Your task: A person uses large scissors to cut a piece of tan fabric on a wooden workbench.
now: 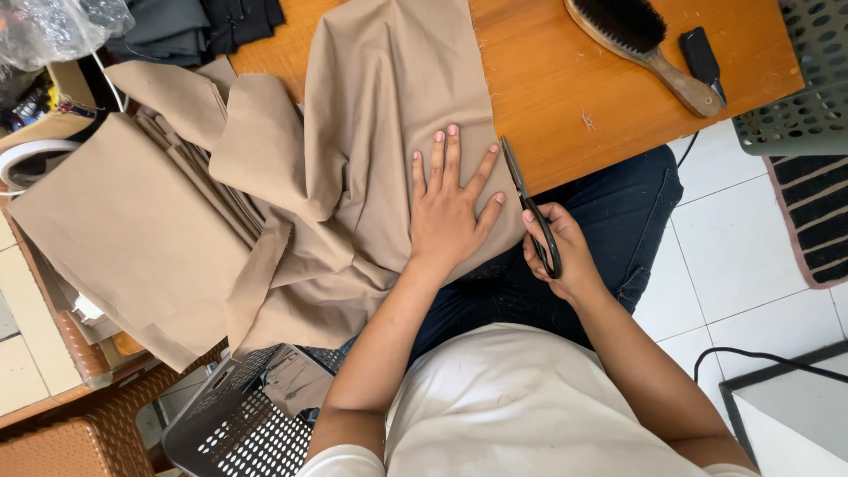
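Note:
My left hand (449, 208) lies flat with fingers spread on a piece of tan fabric (380, 115) draped over the front edge of an orange wooden table (565, 79). My right hand (561, 252) grips the handles of black scissors (528, 205), whose blades point away from me along the fabric's right edge, just right of my left hand. The fabric hangs down onto my lap, over dark jeans.
A wooden brush (640, 49) with black bristles and a small black object (700, 57) lie at the table's far right. Folded tan fabric pieces (124, 230) are stacked on the left. A grey perforated basket (234, 420) stands below left, another basket (799, 79) at right.

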